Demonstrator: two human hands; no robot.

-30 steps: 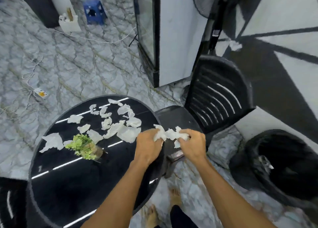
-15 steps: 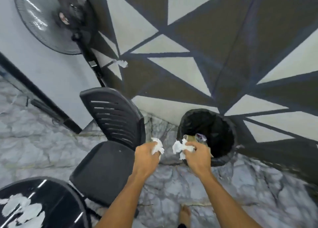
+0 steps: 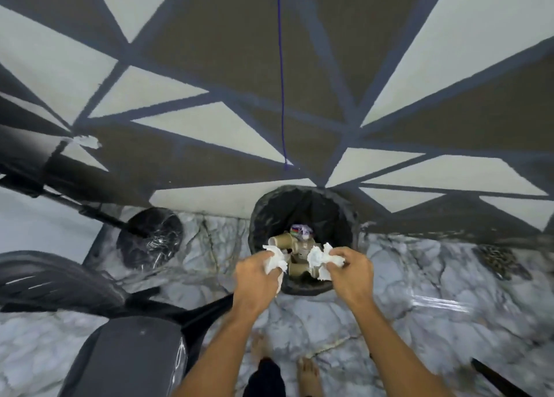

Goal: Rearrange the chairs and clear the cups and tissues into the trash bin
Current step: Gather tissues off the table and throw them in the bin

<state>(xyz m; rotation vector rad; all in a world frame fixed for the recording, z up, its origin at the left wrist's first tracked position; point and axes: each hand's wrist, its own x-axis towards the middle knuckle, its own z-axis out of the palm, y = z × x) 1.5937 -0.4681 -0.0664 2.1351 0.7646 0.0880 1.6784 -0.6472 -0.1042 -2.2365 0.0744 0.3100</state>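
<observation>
A round trash bin point(image 3: 263, 213) lined with a black bag stands on the marble floor against the patterned wall. Brown paper cups point(image 3: 284, 241) and other litter lie inside it. My left hand point(image 3: 257, 275) grips a crumpled white tissue point(image 3: 277, 257) over the bin's near rim. My right hand point(image 3: 352, 272) grips another wad of white tissue point(image 3: 322, 257) just to the right, also above the bin's near edge. A black chair point(image 3: 126, 357) stands at the lower left, its seat close to my left forearm.
A standing fan's round black base point(image 3: 150, 242) sits on the floor left of the bin, its pole rising to the left. A blue string point(image 3: 281, 81) hangs down the wall above the bin. My bare feet point(image 3: 308, 372) are on the marble floor below.
I have turned from the table and chair toward the bin and stepped closer. Both hands, still holding tissues, have moved from beside the bin to above its near rim.
</observation>
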